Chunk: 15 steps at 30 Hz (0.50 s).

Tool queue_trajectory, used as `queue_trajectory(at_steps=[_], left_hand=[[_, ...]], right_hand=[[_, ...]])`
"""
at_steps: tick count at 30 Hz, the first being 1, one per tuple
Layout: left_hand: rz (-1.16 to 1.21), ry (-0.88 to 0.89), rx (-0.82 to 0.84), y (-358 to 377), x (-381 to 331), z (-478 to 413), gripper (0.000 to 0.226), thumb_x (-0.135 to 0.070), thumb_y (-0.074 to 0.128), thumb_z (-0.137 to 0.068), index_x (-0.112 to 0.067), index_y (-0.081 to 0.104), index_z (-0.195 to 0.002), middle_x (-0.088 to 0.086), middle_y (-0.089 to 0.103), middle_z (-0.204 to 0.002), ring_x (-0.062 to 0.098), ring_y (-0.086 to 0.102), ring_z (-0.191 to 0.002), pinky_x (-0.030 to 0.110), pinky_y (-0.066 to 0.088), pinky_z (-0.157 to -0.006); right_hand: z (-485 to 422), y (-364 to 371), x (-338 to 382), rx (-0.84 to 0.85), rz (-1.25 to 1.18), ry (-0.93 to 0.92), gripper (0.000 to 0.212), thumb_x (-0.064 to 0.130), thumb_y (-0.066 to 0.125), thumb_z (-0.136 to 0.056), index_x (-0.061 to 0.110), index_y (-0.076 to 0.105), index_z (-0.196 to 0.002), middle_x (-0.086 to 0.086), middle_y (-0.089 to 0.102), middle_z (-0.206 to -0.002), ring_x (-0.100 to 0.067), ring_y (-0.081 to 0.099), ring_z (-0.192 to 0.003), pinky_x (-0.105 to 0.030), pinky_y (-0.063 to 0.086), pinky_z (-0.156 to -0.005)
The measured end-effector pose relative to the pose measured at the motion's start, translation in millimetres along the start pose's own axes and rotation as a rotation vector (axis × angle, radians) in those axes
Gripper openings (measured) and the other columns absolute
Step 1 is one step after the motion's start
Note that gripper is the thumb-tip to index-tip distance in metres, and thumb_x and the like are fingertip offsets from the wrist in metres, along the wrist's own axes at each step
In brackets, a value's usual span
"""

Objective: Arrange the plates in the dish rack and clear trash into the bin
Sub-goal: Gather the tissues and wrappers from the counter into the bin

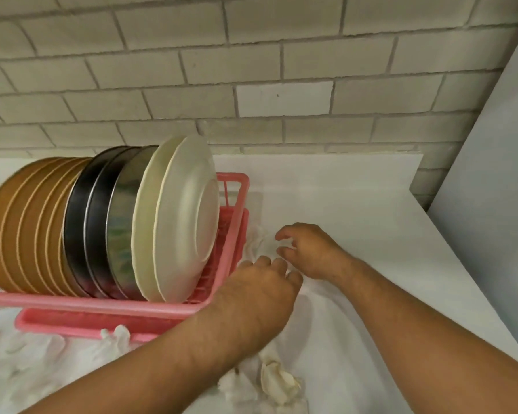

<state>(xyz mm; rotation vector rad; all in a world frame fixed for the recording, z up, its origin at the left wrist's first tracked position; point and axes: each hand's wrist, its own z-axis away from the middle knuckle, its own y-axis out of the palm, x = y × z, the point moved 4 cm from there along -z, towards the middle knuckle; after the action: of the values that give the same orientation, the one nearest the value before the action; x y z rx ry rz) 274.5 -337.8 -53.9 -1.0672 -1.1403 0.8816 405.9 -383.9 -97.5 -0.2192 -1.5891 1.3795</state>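
The crumpled paper (pixel 259 242) is lying on the bench (pixel 356 204), just beside the dish rack (pixel 237 186). Your right hand (pixel 308 249) is reaching over it, fingers spread claw-like. Your left hand (pixel 266 282) is curling alongside, but I cannot tell its grip. Try gathering the whole wad before lifting.

Glossy pink plastic dish rack (pixel 174 307) holds shiny metal pans (pixel 102 222) and smooth cream plates (pixel 183 222); crumpled white paper (pixel 278 380) at 6 o'clock.
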Motion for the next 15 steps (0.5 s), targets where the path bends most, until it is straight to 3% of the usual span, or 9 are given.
queue_trajectory(at_steps=[4,6,8,11,13,15], left_hand=[[0.147,0.117,-0.168,-3,18,17,0.036,-0.016,0.042,-0.089,-0.009,0.053,-0.122,0.010,0.055,-0.118,0.024,0.052,-0.105,0.039,0.046,-0.091],[0.183,0.136,-0.194,3,20,21,0.034,-0.015,0.045,-0.085,-0.010,0.059,-0.115,0.007,0.060,-0.110,0.021,0.056,-0.098,0.038,0.050,-0.086],[0.180,0.128,-0.206,11,21,23,0.031,-0.017,0.051,-0.082,-0.012,0.063,-0.110,0.004,0.063,-0.103,0.020,0.058,-0.093,0.037,0.052,-0.081],[0.138,0.117,-0.198,15,20,23,0.029,-0.020,0.058,-0.079,-0.014,0.064,-0.107,0.003,0.065,-0.097,0.019,0.058,-0.087,0.034,0.054,-0.077],[0.131,0.102,-0.158,12,20,21,0.034,-0.019,0.049,-0.088,-0.012,0.056,-0.120,0.007,0.059,-0.112,0.020,0.055,-0.097,0.032,0.048,-0.085],[0.150,0.074,-0.121,12,22,17,0.040,-0.016,0.042,-0.094,-0.008,0.042,-0.133,0.010,0.050,-0.123,0.021,0.051,-0.101,0.032,0.046,-0.089]], right_hand=[[-27,19,30,0.122,-0.022,-0.057,0.047,0.034,0.055,-0.093,0.032,0.043,-0.138,0.007,0.047,-0.141,-0.018,0.051,-0.123,-0.038,0.043,-0.104],[-36,30,37,0.141,-0.038,-0.049,0.035,0.046,0.048,-0.090,0.042,0.047,-0.125,0.010,0.059,-0.126,-0.016,0.062,-0.104,-0.040,0.052,-0.092],[-41,39,34,0.152,-0.058,-0.075,0.032,0.051,0.048,-0.088,0.043,0.048,-0.119,0.014,0.063,-0.113,-0.013,0.064,-0.092,-0.037,0.054,-0.086],[-36,41,23,0.121,-0.111,-0.063,0.026,0.036,0.057,-0.090,0.029,0.063,-0.114,0.013,0.065,-0.111,-0.012,0.064,-0.091,-0.036,0.053,-0.088],[-28,41,16,0.082,-0.090,-0.050,0.019,0.024,0.056,-0.090,0.014,0.069,-0.099,-0.004,0.068,-0.104,-0.024,0.065,-0.094,-0.046,0.052,-0.089],[-23,41,9,0.052,-0.067,-0.028,0.021,0.015,0.053,-0.091,0.002,0.065,-0.102,-0.016,0.063,-0.107,-0.033,0.060,-0.099,-0.048,0.050,-0.091]])
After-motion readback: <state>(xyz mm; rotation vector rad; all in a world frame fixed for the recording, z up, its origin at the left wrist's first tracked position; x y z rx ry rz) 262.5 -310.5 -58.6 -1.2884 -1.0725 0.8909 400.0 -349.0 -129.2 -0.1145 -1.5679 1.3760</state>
